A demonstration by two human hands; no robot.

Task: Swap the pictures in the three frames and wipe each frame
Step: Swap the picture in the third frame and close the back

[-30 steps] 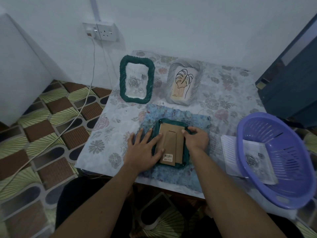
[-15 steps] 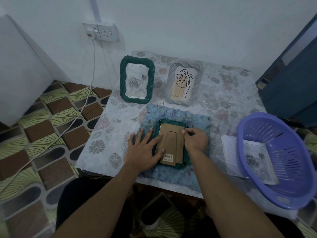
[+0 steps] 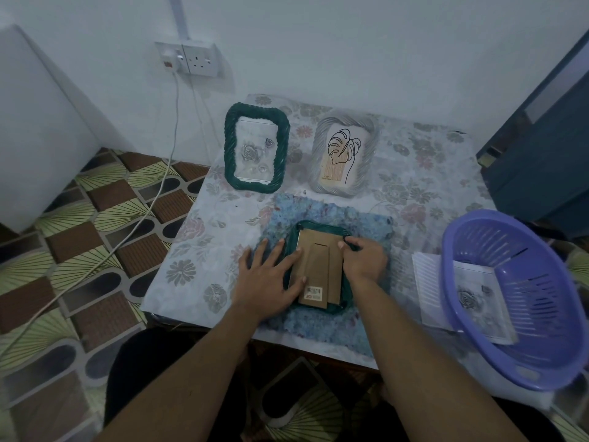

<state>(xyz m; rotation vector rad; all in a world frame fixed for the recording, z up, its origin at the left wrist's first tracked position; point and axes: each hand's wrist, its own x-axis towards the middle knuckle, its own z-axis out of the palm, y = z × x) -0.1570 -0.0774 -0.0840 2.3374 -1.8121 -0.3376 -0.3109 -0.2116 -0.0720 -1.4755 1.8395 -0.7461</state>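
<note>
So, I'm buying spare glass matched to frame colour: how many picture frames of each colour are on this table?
Green frames: 2, the back-left frame and the face-down frame on the blue cloth.
Grey frame: 1, at the back.
Total: 3 frames.

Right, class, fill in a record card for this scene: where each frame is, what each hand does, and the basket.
Surface: table with blue cloth
Face-down frame: on the cloth, cardboard back up
Left hand: flat on that frame's left side
Right hand: grips its right edge
Green frame: back left, rose picture
Grey frame: beside it, leaf drawing
Basket: purple, table's right edge
</note>
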